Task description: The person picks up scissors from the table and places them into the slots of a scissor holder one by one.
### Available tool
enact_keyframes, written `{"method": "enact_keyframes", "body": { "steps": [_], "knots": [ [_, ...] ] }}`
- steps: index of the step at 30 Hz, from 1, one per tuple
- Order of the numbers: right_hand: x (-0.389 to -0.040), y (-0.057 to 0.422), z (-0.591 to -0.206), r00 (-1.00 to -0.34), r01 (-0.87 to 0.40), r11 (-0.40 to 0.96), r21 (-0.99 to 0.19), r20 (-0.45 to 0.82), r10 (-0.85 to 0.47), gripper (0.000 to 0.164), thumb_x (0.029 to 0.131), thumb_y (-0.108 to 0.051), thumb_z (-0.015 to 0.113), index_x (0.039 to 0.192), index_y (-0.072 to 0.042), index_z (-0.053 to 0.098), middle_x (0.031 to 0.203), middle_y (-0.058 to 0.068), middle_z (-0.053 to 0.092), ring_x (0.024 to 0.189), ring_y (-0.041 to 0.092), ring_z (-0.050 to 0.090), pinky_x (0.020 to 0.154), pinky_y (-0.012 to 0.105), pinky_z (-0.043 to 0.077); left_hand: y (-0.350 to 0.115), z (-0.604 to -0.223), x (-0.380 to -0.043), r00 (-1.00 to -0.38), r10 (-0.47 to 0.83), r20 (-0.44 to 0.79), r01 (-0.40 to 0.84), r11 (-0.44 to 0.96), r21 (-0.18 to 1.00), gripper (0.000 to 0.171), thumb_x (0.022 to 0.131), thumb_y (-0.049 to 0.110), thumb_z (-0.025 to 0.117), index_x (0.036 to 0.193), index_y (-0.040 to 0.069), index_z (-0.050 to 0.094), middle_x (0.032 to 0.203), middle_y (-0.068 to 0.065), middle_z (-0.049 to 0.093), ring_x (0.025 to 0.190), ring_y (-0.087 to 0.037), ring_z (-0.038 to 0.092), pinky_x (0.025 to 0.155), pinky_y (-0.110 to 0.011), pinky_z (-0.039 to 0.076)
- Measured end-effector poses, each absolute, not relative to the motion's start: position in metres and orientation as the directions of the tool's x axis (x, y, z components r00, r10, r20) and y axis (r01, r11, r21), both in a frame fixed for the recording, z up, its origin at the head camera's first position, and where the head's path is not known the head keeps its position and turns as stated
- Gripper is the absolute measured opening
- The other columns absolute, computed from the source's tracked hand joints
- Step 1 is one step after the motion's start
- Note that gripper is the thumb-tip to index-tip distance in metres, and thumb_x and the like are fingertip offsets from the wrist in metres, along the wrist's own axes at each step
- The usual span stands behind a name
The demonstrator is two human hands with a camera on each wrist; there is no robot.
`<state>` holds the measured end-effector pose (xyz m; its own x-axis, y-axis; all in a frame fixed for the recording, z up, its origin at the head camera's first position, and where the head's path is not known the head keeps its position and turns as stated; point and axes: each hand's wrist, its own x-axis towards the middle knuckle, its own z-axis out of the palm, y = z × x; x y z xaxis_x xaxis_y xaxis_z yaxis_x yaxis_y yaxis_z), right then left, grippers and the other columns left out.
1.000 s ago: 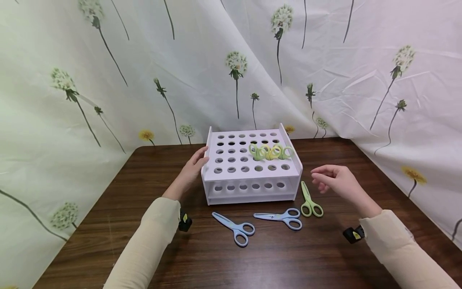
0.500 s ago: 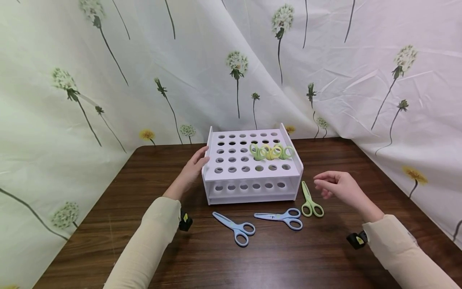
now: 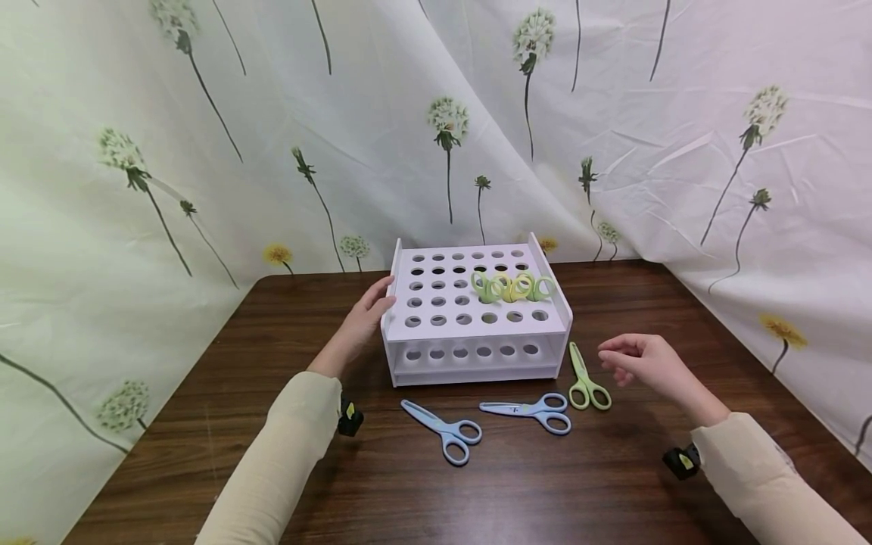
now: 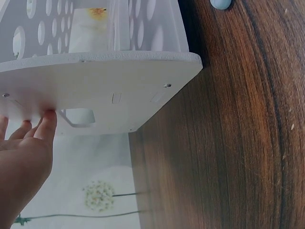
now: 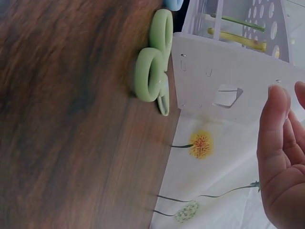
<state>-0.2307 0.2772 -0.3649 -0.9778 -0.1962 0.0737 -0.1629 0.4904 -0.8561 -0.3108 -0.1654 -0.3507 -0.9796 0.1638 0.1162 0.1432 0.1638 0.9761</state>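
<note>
My left hand (image 3: 362, 318) rests against the left side panel of a white rack (image 3: 446, 333) with rows of round holes; in the left wrist view its fingertips touch the panel (image 4: 95, 90). To the right of the rack, my right hand (image 3: 643, 363) hovers with loosely bent fingers and holds nothing. Nearest to it lie light green scissors (image 3: 587, 387) on the table, handles toward me. Green and yellow scissor handles (image 3: 511, 288) stick up from holes at the rack's right side. In the right wrist view, green and yellow blades (image 5: 238, 40) show inside the rack.
Two pairs of blue scissors lie on the dark wooden table (image 3: 490, 499) in front of the rack: the left pair (image 3: 446, 430) and the right pair (image 3: 534, 410). A white cloth (image 3: 381, 151) with dandelion prints hangs behind and beside the table.
My right hand has drifted a little to the right and toward me, away from the rack. The left hand, the rack and the scissors have stayed in place.
</note>
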Motion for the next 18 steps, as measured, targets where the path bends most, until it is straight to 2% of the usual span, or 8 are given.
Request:
{"method": "enact_keyframes", "body": {
  "steps": [4, 18],
  "knots": [
    [-0.231, 0.279, -0.368, -0.976, -0.167, 0.508, -0.845, 0.070, -0.205, 0.039, 0.087, -0.022, 0.065, 0.107, 0.011, 0.059, 0.086, 0.021, 0.064, 0.062, 0.022, 0.060, 0.060, 0.043, 0.052, -0.165, -0.351, -0.311, -0.981, 0.162, 0.108, 0.134, 0.159, 0.978, 0.049, 0.098, 0.020, 0.044, 0.143, 0.011, 0.030, 0.146, -0.016, 0.025, 0.126, -0.028, 0.031, 0.102, -0.043, 0.027],
    [-0.235, 0.285, -0.381, -0.957, -0.185, 0.523, -0.832, 0.031, -0.289, 0.028, 0.087, -0.014, 0.065, 0.102, 0.010, 0.061, 0.080, 0.017, 0.064, 0.060, 0.021, 0.058, 0.054, 0.034, 0.052, -0.166, -0.352, -0.311, -0.977, 0.169, 0.129, 0.158, 0.169, 0.973, 0.048, 0.098, 0.019, 0.043, 0.143, 0.010, 0.030, 0.146, -0.017, 0.025, 0.127, -0.028, 0.028, 0.103, -0.043, 0.025]
  ]
}}
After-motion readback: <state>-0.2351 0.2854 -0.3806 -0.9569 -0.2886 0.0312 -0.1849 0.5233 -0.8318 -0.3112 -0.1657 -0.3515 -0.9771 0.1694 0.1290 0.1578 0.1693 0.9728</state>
